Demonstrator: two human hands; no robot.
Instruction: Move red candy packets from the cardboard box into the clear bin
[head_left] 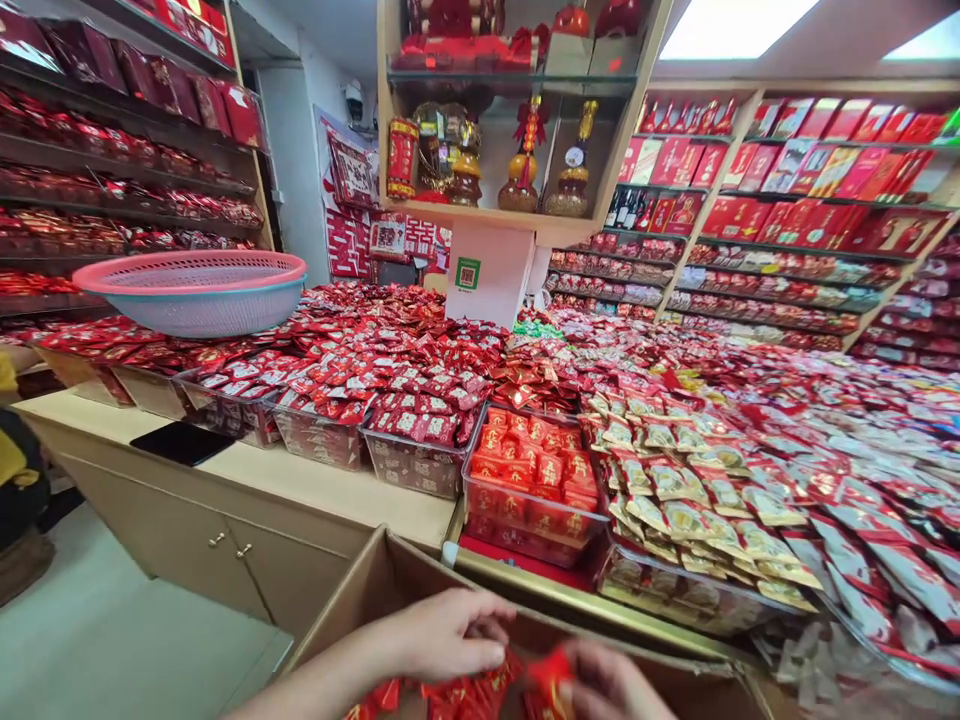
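The right hand [611, 685] is narrow, its fingertips closed on a red-and-gold packet [553, 686] (blurred) above the open cardboard box [405, 575] at the near edge. The left hand [450, 635], to its left, is half curled, with a gap between thumb and forefinger; I cannot tell whether it grips anything. Just below it, loose red packets [469, 695] lie inside the box.

Beyond the box, near the middle, a clear plastic bin [532, 515] is heaped with glossy red packets [525, 455] bearing gold characters. To its right, gold-and-red pouches [686, 515] spill over another clear bin [675, 595]. To its left, a row of clear bins [412, 467] full of red and maroon packets stands along the beige countertop [330, 490], with a flat black object [181, 443] in front of them.

Farther left, a pink colander [97, 276] sits in a blue colander [202, 310], above the packets. At the far middle, a white panel with a green QR code sign [466, 273] stands under a wooden display cabinet [495, 212], and stocked shelves [817, 200] line the far right
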